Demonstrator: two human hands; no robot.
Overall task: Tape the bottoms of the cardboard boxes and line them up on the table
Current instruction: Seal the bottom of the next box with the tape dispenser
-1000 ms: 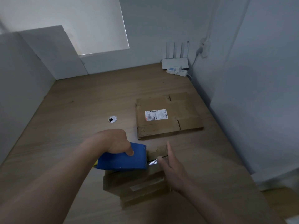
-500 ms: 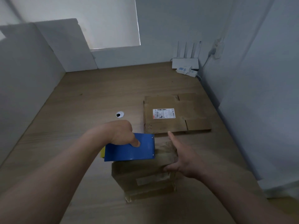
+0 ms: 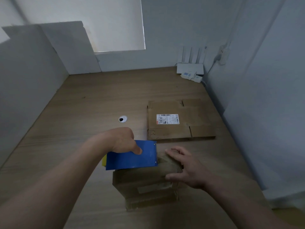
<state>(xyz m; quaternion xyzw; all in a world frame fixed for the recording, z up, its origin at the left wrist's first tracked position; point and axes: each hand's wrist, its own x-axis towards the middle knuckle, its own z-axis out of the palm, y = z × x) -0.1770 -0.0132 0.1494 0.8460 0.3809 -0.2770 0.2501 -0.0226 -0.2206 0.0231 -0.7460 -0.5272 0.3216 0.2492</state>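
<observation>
A small brown cardboard box (image 3: 145, 185) stands on the wooden table (image 3: 82, 129) near me. My left hand (image 3: 123, 139) grips a blue tape dispenser (image 3: 132, 156) held against the box's top left. My right hand (image 3: 183, 167) rests on the box's top right corner, fingers spread over the far edge and thumb on the near side. A flattened cardboard box (image 3: 179, 119) with a white label lies farther back on the right. Whether tape runs from the dispenser I cannot tell.
A round cable hole (image 3: 123, 119) sits in the table left of the flat box. A white router (image 3: 189, 66) with antennas and a power strip stand at the back right corner. White partition walls enclose the table on the left, back and right.
My right hand moved from beside the dispenser's front edge onto the box's top right corner and now lies flatter. The dispenser stayed at the box's top left.
</observation>
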